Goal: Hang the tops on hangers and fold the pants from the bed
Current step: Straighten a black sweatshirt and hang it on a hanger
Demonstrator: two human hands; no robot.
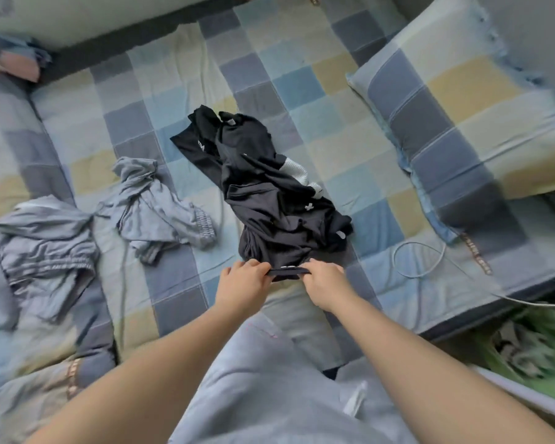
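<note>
While the black garments (pixel 269 200) lie heaped in the middle of the checked bed (pixel 302 75), the head view shows 2 hands at the heap's near edge. The left hand (pixel 242 283) and the right hand (pixel 326 285) each curl their fingers round a dark band of cloth stretched between them. Crumpled grey garments (pixel 161 206) lie to the left, apart from the black heap. A checked pillow (pixel 455 116) sits at the right, with a white cable (pixel 430 261) looping near it.
</note>
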